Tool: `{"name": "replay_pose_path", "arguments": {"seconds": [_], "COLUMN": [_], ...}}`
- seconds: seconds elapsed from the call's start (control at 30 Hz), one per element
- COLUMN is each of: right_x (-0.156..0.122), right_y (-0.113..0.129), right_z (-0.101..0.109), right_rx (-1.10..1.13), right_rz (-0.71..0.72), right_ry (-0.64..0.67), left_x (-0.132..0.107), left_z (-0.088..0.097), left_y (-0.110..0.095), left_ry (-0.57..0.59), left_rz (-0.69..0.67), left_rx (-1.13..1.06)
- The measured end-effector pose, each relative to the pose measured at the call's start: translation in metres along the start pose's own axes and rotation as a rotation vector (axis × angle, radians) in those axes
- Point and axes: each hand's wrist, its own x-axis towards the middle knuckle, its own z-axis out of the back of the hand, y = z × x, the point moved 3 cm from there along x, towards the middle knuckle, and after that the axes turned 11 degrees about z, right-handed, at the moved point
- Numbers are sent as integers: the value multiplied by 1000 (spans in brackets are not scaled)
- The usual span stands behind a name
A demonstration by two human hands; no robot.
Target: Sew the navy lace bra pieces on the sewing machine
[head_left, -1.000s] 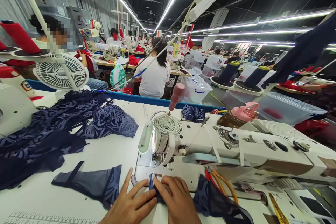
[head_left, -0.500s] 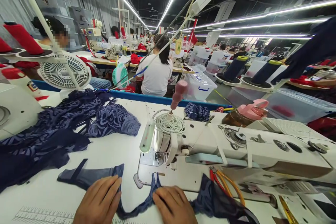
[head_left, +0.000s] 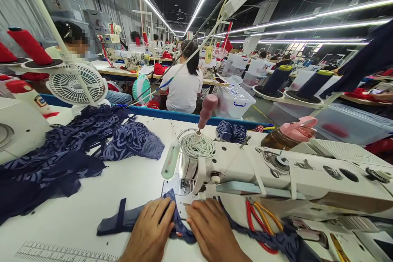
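Observation:
A navy bra piece (head_left: 123, 219), with a sheer wing at the left and a narrow curved band in the middle, lies in front of the sewing machine (head_left: 245, 163). My left hand (head_left: 150, 227) presses on it, fingers together, close to the presser foot (head_left: 185, 187). Just to the right, my right hand (head_left: 213, 227) has its fingers closed over the band, its fingertips hidden beneath. The piece's far end trails rightward past red-handled and orange-handled tools (head_left: 260, 221). A pointed patterned corner stands up between my left fingers and the needle plate.
A heap of navy patterned fabric (head_left: 70, 143) covers the table's left side. A printed ruler (head_left: 64, 251) runs along the front edge. On the machine head stand a coil of cord (head_left: 198, 146) and a pink-handled tool (head_left: 208, 110). A co-worker (head_left: 182, 84) sits ahead, back turned.
Both hands have moved forward, nearer the needle, the left one also to the right. The bra piece has shifted with them, its right end now stretched farther right across the tools.

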Motion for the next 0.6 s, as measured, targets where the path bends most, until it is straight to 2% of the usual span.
{"name": "replay_pose_path", "arguments": {"seconds": [0.13, 0.27, 0.4, 0.5, 0.6], "right_x": [1, -3, -1, 1, 0], "right_y": [-2, -9, -13, -13, -14], "right_z": [-20, -18, -11, -11, -12], "right_rx": [-25, -102, -77, -29, 7], "right_rz": [6, -23, -43, -61, -83], "right_ry": [76, -37, -54, -74, -86], "left_x": [-2, 1, 13, 20, 24], "left_z": [-5, -11, -17, -21, -24], "left_y": [7, 8, 11, 15, 17], "left_ry": [11, 72, 246, 409, 517], "left_rz": [-83, -109, -127, -136, -113], "left_rx": [66, -9, -134, -157, -169]}}
